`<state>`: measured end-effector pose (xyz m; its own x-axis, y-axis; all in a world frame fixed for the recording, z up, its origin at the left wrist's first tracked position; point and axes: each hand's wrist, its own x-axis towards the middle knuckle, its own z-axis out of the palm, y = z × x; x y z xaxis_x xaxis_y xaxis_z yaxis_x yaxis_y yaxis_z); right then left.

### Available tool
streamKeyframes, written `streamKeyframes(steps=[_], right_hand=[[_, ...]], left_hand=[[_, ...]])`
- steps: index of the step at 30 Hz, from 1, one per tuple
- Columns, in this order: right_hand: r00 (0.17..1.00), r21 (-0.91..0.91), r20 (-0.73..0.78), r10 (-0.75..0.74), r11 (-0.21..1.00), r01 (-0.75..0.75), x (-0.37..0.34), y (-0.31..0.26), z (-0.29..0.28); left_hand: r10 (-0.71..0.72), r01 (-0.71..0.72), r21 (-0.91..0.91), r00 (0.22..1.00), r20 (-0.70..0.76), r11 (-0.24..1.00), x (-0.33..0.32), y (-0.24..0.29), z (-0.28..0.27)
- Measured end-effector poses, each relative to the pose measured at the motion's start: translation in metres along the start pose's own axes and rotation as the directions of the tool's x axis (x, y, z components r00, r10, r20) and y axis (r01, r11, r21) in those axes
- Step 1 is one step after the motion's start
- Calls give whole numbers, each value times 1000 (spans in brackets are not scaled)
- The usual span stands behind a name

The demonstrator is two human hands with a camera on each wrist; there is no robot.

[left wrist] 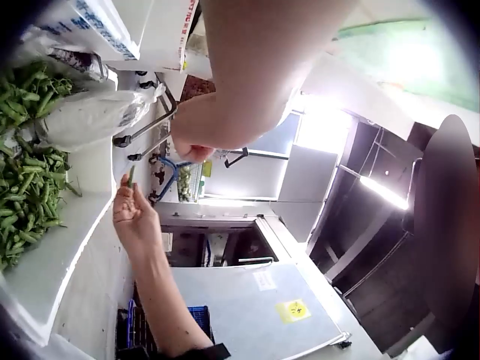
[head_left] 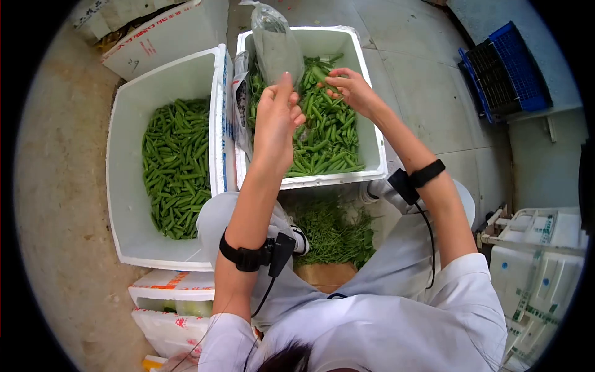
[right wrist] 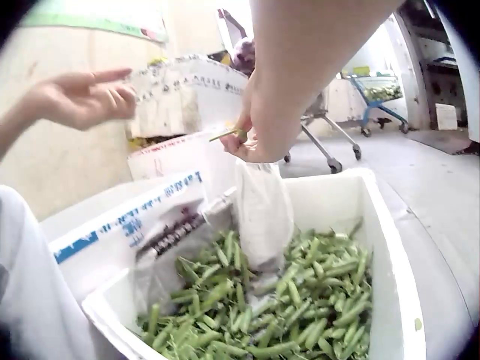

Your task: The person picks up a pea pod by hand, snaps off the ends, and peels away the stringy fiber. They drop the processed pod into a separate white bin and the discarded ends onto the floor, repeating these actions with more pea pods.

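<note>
My right hand (head_left: 353, 92) pinches a green pea pod (left wrist: 132, 177) between thumb and fingertips, above the right foam box (head_left: 379, 149). In the right wrist view the pod's thin end pokes out past the fingers. My left hand (head_left: 277, 121) hangs over the same box, beside a clear plastic bag (head_left: 276, 53); seen from the right wrist, its index finger is stretched out, the others bend loosely, and nothing is held. Many pea pods (head_left: 328, 139) fill the box below both hands. Another heap of pods (head_left: 176, 167) lies in the left foam box (head_left: 127, 142).
Trimmed green stems and scraps (head_left: 331, 232) lie on the floor between my legs. A white carton (head_left: 170, 40) stands at the back left. To the right are a blue crate (head_left: 508, 71) and stacked white foam boxes (head_left: 536, 266). A smaller foam box (head_left: 170, 310) sits lower left.
</note>
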<state>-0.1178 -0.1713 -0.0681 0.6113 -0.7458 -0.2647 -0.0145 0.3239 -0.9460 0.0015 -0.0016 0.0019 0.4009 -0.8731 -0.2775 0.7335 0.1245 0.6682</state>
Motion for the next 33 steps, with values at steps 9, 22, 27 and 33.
streamKeyframes(steps=[9,22,27,33], right_hand=[[967,-59,197,162,986,-153,-107,-74,56],[987,-654,120,107,757,-3,-118,-41,47],[990,-740,118,74,672,38,-101,-48,43],[973,-755,191,128,653,62,-107,-41,28]], left_hand=[[118,-156,330,984,130,931,-5,4,-1],[184,-263,839,963,197,477,-20,12,-5],[59,-598,575,662,747,-558,-11,-2,7],[-29,-669,547,646,763,-503,-20,-12,11]])
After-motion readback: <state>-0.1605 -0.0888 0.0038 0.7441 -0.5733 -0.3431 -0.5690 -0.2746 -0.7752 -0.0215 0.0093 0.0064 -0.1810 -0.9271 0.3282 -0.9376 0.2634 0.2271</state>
